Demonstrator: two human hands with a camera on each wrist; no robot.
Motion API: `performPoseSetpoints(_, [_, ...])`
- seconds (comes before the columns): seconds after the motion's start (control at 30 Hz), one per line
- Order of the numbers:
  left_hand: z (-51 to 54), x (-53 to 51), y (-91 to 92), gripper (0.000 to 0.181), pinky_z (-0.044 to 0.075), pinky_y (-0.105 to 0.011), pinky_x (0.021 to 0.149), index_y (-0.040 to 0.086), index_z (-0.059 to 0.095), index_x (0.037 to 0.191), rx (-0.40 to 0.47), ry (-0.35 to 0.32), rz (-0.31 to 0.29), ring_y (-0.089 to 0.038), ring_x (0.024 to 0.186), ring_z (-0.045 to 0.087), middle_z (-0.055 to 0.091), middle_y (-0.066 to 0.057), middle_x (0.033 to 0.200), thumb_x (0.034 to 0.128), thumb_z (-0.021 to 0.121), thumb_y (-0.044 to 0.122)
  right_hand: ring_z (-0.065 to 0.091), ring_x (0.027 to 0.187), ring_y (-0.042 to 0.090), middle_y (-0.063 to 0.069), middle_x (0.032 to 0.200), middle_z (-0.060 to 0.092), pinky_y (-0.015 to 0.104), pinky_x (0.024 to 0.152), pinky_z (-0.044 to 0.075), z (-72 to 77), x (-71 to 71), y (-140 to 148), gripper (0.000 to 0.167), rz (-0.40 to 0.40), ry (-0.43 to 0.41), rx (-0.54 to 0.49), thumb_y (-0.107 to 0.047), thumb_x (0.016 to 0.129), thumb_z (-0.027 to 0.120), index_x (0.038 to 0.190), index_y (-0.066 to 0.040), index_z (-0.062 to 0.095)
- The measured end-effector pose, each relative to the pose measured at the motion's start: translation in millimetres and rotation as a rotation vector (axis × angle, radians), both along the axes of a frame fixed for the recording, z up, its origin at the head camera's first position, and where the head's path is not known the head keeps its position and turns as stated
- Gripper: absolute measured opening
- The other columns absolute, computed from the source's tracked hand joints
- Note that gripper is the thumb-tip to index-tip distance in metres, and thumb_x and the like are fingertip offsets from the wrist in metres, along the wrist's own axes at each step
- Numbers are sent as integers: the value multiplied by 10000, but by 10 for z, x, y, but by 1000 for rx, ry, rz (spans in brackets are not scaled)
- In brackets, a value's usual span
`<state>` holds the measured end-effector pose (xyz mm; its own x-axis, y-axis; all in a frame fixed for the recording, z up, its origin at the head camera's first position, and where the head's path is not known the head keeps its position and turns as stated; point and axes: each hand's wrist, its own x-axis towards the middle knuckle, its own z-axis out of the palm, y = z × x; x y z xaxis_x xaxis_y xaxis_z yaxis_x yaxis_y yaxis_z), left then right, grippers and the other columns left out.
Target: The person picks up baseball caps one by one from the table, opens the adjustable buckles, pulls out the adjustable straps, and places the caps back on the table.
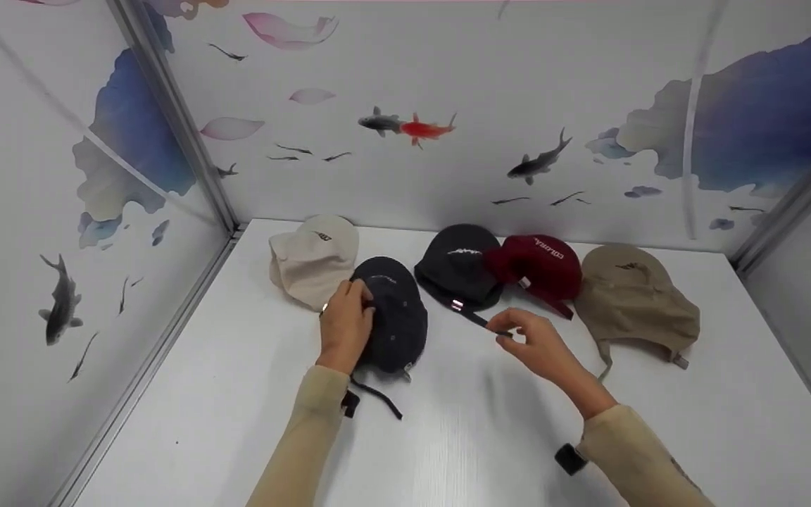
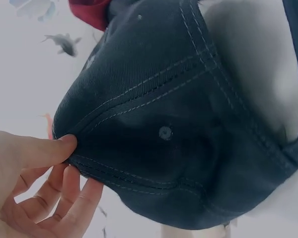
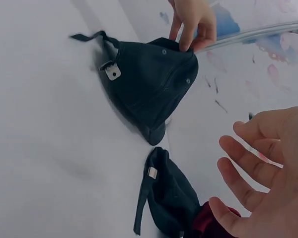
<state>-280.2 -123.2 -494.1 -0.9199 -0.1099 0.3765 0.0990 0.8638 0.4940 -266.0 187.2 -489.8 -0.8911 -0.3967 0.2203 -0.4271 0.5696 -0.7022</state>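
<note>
At the middle left of the table, my left hand (image 1: 347, 322) pinches the crown of a navy cap (image 1: 397, 320) between thumb and fingers. The left wrist view shows the cloth (image 2: 139, 114) close up, with its stitched seams and an eyelet. A thin strap (image 1: 381, 400) trails from the cap's near end. My right hand (image 1: 536, 345) hovers near the loose strap of a black cap (image 1: 458, 264). Seen from the right wrist, that right hand (image 3: 268, 168) has its fingers loosely bent and apart, holding nothing, and the strap (image 3: 142, 208) hangs clear of it.
A cream cap (image 1: 310, 260) lies behind my left hand. Against the black cap rests a dark red cap (image 1: 539, 271), with a khaki cap (image 1: 634, 296) to its right. Printed wall panels enclose the white table (image 1: 448, 451) at the back and sides.
</note>
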Motion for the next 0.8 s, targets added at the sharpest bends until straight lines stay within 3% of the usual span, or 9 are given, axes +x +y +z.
performPoseSetpoints(0.2, [-34, -119, 36, 176, 544, -400, 829, 92, 619, 964, 17, -13, 9, -263, 950, 653, 614, -76, 997, 862, 759, 67, 641, 1066, 324, 131, 1103, 679, 480, 952, 532, -52, -473, -257, 215, -61, 76, 260, -53, 889, 719, 1103, -44, 706])
performPoseSetpoints(0.43, [-35, -234, 96, 177, 538, -389, 835, 99, 618, 956, -9, -12, -9, -261, 954, 654, 623, -76, 987, 858, 765, 87, 624, 1057, 338, 149, 1120, 658, 450, 914, 557, -304, -894, -468, 263, -118, 229, 492, -80, 854, 772, 1106, -28, 719])
performPoseSetpoints(0.57, [-24, -285, 126, 172, 535, -372, 851, 105, 615, 963, -14, -35, -19, -247, 956, 651, 621, -70, 992, 869, 759, 95, 595, 1001, 347, 156, 1090, 649, 476, 830, 560, -439, -1039, -538, 283, -134, 295, 618, -95, 839, 786, 1102, -23, 711])
performPoseSetpoints(0.8, [-20, -355, 131, 161, 532, -347, 851, 110, 608, 980, -19, -61, -34, -216, 941, 634, 615, -58, 998, 890, 741, 112, 571, 937, 342, 160, 1032, 619, 488, 770, 526, -600, -1159, -605, 250, -158, 421, 795, -31, 852, 738, 1090, -31, 664])
